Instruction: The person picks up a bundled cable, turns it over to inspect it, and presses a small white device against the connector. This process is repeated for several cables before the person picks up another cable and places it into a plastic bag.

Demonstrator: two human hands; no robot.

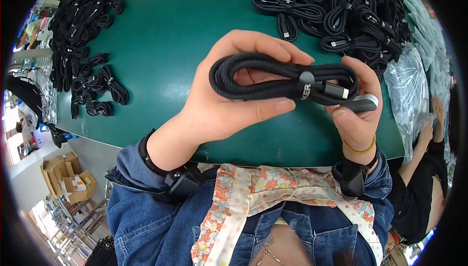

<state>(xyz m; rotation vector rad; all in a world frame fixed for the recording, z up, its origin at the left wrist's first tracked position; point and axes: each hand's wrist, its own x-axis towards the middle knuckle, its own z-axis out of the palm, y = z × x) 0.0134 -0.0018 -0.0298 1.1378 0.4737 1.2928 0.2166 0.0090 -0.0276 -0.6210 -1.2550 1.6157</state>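
A coiled black braided USB cable (pixel 263 90) is held up in front of me above the green table. A dark strap wraps its middle, and a metal-tipped plug (pixel 336 90) lies along the right loop. My left hand (pixel 214 95) grips the coil's left part, thumb along the near side and fingers behind the far side. My right hand (pixel 363 124) closes round the right end of the coil, thumb below and forefinger above. By its thumb sits a small dark piece with a pale rounded rim (pixel 363 103), whose kind I cannot make out.
On the green table (pixel 161 32), heaps of coiled black cables lie at the left (pixel 87 17) and back right (pixel 341 12). Clear plastic bags (pixel 407 90) line the right edge. Beside them is another person's arm (pixel 419 144). Cardboard boxes (pixel 68 178) stand lower left.
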